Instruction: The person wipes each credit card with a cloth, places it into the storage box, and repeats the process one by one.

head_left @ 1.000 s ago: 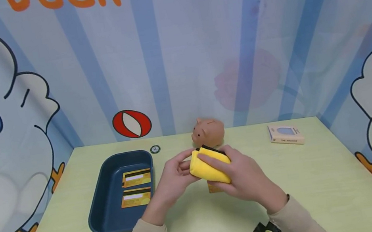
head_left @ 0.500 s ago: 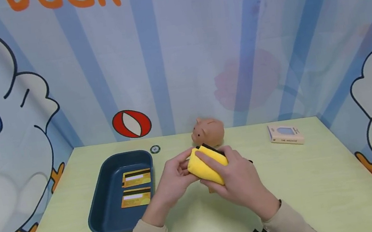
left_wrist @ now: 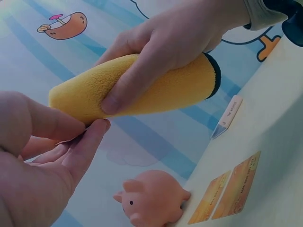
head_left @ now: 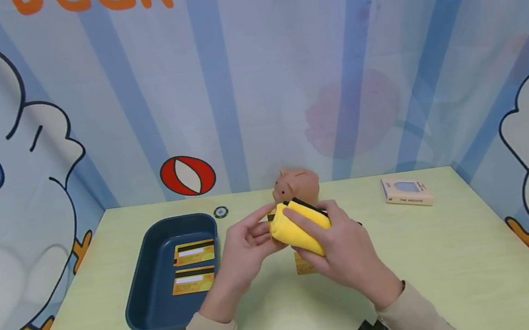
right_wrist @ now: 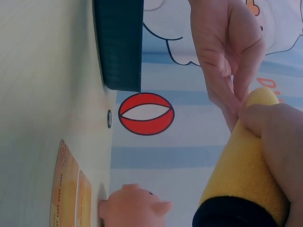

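My right hand [head_left: 346,249] grips a folded yellow cloth [head_left: 296,231] with black edging, thumb along its side. To its left, my left hand [head_left: 246,250] pinches a card [head_left: 271,217], of which only a small gold and dark edge shows. Most of that card is hidden by the cloth and fingers. In the left wrist view, the fingertips of my left hand [left_wrist: 52,156] meet the narrow end of the yellow cloth [left_wrist: 156,90]. Two gold bank cards lie on the table, the nearer card [left_wrist: 239,187] beside the other card [left_wrist: 208,198]; in the head view they are mostly covered.
A dark blue tray [head_left: 135,298] stands on the left, holding a gold card [head_left: 194,253] and another card [head_left: 193,280]. Behind it lies a round chip [head_left: 221,212]. A pink piggy bank [head_left: 296,184] stands behind my hands. A small box [head_left: 406,191] lies at the back right.
The right hand and yellow cloth shifted slightly left, then back right and a little up beside the left hand. A gold card edge now shows by the left fingertips. The tray and its cards stayed put.
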`<state>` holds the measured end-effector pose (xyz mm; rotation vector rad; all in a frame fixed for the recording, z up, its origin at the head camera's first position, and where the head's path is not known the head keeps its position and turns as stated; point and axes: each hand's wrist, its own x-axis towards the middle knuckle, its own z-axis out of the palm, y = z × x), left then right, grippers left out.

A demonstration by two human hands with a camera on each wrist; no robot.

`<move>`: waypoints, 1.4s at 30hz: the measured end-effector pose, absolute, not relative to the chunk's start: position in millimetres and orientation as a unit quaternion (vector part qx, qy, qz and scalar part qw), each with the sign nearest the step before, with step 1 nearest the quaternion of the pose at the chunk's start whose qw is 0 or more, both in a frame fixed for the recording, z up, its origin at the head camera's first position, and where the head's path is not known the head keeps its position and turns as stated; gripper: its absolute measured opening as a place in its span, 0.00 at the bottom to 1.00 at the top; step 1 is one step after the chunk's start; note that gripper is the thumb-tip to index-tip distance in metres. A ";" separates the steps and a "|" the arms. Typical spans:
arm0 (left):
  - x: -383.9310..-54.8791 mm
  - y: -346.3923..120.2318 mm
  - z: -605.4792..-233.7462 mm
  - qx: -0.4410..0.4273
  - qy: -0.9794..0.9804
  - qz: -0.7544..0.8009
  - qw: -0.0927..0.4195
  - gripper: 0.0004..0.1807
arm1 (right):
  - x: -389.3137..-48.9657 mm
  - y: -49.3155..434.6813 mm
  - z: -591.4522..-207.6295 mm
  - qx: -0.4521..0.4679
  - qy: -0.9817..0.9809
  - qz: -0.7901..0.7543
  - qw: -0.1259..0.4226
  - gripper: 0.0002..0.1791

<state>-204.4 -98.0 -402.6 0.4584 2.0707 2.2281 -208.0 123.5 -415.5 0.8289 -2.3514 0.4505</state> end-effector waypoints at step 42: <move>-212.9 -134.4 -391.0 0.099 0.719 0.688 0.006 0.35 | -227.4 158.1 -413.8 0.236 -0.913 0.212 0.255 0.40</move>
